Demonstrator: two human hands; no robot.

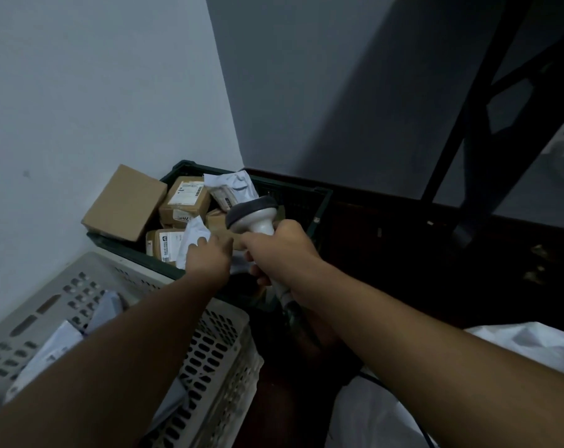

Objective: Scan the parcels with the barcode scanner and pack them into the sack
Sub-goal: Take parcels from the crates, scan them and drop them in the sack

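Though smooth-handled, scanner [253,213] flared.

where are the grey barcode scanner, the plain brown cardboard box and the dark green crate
grey barcode scanner [253,212], head view, on its wide head
plain brown cardboard box [125,202], head view, on its blank top face
dark green crate [293,189], head view, on its far rim

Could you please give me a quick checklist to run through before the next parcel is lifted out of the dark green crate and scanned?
1. Scanner in hand: ok; the right hand grips the barcode scanner by its handle.
2. Parcel reached: ok; the left hand is at the white mailer.
3. Firm grip on it: cannot tell; the fingertips are hidden.
4. Barcode label facing the scanner: cannot tell; no label shows on the mailer.
5. Parcels left in the green crate: ok, several.
6. White sack open to receive: cannot tell.
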